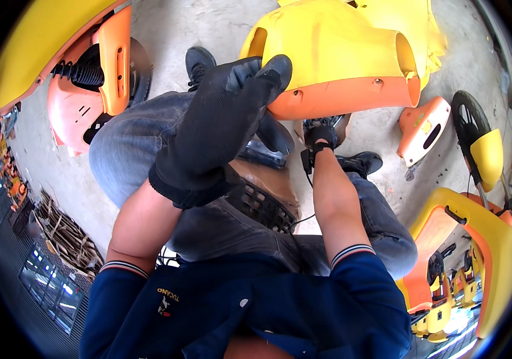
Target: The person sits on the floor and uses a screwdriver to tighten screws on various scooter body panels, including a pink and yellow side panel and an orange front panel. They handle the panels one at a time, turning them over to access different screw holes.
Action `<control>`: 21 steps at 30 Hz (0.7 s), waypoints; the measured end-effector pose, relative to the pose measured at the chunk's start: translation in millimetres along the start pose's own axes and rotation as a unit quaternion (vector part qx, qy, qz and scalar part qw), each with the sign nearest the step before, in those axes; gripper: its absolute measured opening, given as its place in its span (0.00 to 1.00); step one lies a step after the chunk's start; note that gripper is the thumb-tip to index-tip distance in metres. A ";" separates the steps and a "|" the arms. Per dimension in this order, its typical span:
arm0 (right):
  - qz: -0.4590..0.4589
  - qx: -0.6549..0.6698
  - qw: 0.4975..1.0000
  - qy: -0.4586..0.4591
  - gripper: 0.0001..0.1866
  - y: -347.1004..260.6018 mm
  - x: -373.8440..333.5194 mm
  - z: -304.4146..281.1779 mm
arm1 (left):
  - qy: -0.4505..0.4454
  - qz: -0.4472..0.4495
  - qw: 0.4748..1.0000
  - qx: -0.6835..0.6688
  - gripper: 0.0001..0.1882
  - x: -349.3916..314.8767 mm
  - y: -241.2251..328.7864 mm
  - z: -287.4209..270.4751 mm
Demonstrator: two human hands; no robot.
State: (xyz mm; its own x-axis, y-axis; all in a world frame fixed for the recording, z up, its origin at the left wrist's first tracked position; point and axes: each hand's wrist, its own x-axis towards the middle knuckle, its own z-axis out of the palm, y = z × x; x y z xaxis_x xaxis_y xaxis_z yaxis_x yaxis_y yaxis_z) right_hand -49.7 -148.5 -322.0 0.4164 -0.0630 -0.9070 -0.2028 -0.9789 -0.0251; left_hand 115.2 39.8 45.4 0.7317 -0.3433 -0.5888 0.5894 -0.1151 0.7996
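My left hand [226, 113], in a black knit glove, is closed at the left end of a large yellow and orange plastic shell [334, 54]. Its fingers lie over the shell's edge and the thumb shows lower down. Below the shell's orange rim, my right hand [322, 133], also in a dark glove, reaches to a small brown open box [344, 128]. The fingers of that hand are mostly hidden, and what they touch is too small to make out. A dark strap and a thin cable are on my right wrist.
Between my legs is a black plastic crate [262, 206] with brown cardboard [271, 179] and a clear-wrapped packet [262, 154]. A small orange and white part [423, 131] lies right, near a black wheel [470, 116]. Yellow-orange vehicle bodies [501, 239] stand both sides; scrap wood [67, 230] lies left.
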 end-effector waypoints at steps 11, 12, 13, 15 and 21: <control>0.039 -0.002 0.998 0.057 0.22 7.5 9.6 18.0 | -0.004 0.018 1.000 -0.003 0.24 6.4 -5.1 -1.7; 0.030 -0.010 0.998 0.052 0.23 17.7 5.9 14.5 | -0.004 0.010 1.000 -0.030 0.23 2.6 3.8 5.2; 0.039 0.113 0.990 0.071 0.23 23.6 1.0 13.5 | -0.003 0.003 0.998 -0.056 0.23 -0.7 8.7 9.0; 0.053 0.464 0.875 0.126 0.19 26.3 -30.5 0.7 | -0.023 0.004 0.998 -0.051 0.23 0.6 0.8 2.4; -0.088 0.878 0.455 0.119 0.09 45.1 -98.0 -41.4 | -0.051 0.028 0.995 -0.081 0.23 -3.5 0.7 1.5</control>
State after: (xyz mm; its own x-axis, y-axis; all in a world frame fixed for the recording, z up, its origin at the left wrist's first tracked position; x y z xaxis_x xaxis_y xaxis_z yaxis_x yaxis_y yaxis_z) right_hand -62.9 -194.6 -216.8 0.6043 -0.2373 -0.7606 -0.4572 0.6785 -0.5750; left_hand 112.5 39.5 48.2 0.7312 -0.4382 -0.5228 0.6028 0.0563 0.7959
